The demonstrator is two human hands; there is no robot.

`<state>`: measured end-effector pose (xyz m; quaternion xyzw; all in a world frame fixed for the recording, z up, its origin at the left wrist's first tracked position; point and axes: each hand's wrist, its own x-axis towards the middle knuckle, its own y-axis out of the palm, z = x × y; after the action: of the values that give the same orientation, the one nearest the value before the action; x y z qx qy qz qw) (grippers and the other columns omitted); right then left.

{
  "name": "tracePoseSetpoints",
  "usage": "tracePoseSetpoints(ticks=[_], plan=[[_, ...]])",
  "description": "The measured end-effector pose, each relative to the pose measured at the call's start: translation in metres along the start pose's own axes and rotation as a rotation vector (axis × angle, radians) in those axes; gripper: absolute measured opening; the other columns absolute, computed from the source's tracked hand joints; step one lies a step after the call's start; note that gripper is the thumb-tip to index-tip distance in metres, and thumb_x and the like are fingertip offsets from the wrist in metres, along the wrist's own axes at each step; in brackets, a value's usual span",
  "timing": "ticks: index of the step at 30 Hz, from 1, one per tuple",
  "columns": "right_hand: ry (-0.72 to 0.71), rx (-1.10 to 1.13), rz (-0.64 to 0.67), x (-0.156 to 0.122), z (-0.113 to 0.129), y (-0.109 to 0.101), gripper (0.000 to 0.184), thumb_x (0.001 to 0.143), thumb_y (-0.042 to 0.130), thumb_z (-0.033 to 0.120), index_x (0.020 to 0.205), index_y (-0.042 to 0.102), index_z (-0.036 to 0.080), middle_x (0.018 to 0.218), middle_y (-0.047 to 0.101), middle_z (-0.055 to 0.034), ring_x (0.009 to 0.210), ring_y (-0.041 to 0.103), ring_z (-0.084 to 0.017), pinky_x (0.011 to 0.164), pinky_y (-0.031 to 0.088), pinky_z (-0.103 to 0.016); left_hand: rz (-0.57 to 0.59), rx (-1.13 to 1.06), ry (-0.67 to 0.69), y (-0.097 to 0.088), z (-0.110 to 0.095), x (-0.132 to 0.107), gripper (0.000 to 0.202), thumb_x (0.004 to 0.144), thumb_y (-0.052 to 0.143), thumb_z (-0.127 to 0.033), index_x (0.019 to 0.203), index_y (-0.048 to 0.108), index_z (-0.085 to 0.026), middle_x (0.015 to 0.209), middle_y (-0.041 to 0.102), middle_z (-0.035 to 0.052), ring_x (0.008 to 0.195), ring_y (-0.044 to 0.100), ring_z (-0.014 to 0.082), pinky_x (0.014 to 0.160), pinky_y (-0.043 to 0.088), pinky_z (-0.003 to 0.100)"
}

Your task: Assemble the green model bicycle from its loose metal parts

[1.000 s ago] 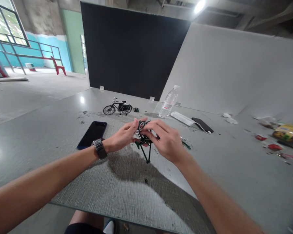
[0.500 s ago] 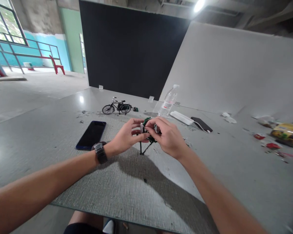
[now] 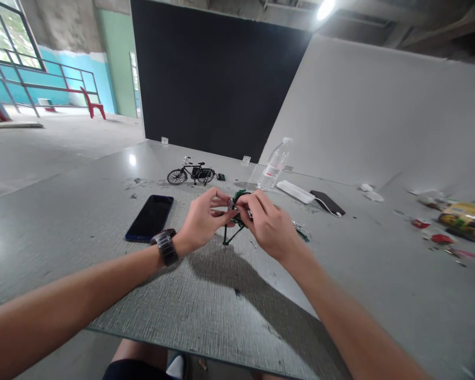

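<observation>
Between my two hands, just above the table, is a dark green model bicycle frame (image 3: pixel 233 237), its thin tubes hanging below my fingers. My left hand (image 3: pixel 206 214) pinches a silvery part at its left side with thumb and fingertips. From the right, my right hand (image 3: pixel 267 221) closes its thumb and index finger on the same model near a green curved piece (image 3: pixel 241 193). Much of the model is hidden by my fingers. Past my right wrist lie some green and silvery small parts (image 3: pixel 301 231). A finished-looking black model bicycle (image 3: pixel 190 173) stands farther back.
A phone (image 3: pixel 149 217) lies left, near my watch. Behind my hands stand a clear bottle (image 3: pixel 276 164), a white strip (image 3: pixel 295 191) and a dark flat case (image 3: pixel 326 202). At far right are a yellow package (image 3: pixel 467 217) and red bits (image 3: pixel 442 239). A black panel (image 3: pixel 217 79) borders the back.
The model's lower tubes have shifted slightly left and up between my hands. My right hand has moved a little left, showing more of the green parts beyond its wrist. Both hands keep their grip.
</observation>
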<state>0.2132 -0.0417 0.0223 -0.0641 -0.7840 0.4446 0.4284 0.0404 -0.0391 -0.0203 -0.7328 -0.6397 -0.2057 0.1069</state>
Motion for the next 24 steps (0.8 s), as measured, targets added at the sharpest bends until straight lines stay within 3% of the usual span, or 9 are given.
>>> tracePoseSetpoints(ticks=[8, 13, 18, 24], plan=[[-0.099, -0.233, -0.126, -0.001, 0.006, 0.001, 0.017, 0.098, 0.044, 0.016, 0.091, 0.060, 0.013, 0.079, 0.060, -0.0055, 0.056, 0.051, -0.011, 0.046, 0.035, -0.024, 0.034, 0.018, 0.024, 0.000, -0.003, 0.000, 0.029, 0.078, 0.075, -0.025, 0.090, 0.049, -0.018, 0.089, 0.067, 0.0033, 0.075, 0.072, 0.0181, 0.067, 0.066, 0.035], [-0.058, -0.152, -0.193, -0.001, 0.007, 0.004, 0.012, 0.095, 0.049, 0.017, 0.092, 0.060, 0.014, 0.077, 0.061, -0.0052, 0.060, 0.056, -0.013, 0.047, 0.038, -0.023, 0.037, 0.096, 0.050, -0.001, -0.005, 0.001, 0.028, 0.074, 0.075, -0.019, 0.089, 0.052, -0.017, 0.089, 0.069, 0.0040, 0.080, 0.072, 0.0199, 0.068, 0.065, 0.033], [-0.052, 0.106, -0.094, 0.002, 0.002, 0.001, 0.013, 0.095, 0.049, 0.014, 0.092, 0.061, 0.013, 0.086, 0.064, -0.0079, 0.072, 0.062, -0.015, 0.057, 0.046, -0.025, 0.050, 0.129, 0.030, -0.004, -0.008, 0.000, 0.027, 0.076, 0.072, -0.019, 0.093, 0.051, -0.019, 0.082, 0.068, 0.0009, 0.072, 0.073, 0.0191, 0.059, 0.064, 0.029], [-0.073, 0.133, -0.014, 0.003, 0.001, -0.006, 0.022, 0.100, 0.042, 0.018, 0.100, 0.063, 0.013, 0.092, 0.066, -0.0105, 0.077, 0.063, -0.017, 0.061, 0.047, -0.028, 0.033, 0.180, 0.010, -0.003, -0.012, -0.001, 0.026, 0.078, 0.069, -0.019, 0.090, 0.045, -0.022, 0.070, 0.065, -0.0035, 0.067, 0.072, 0.0180, 0.055, 0.063, 0.027]])
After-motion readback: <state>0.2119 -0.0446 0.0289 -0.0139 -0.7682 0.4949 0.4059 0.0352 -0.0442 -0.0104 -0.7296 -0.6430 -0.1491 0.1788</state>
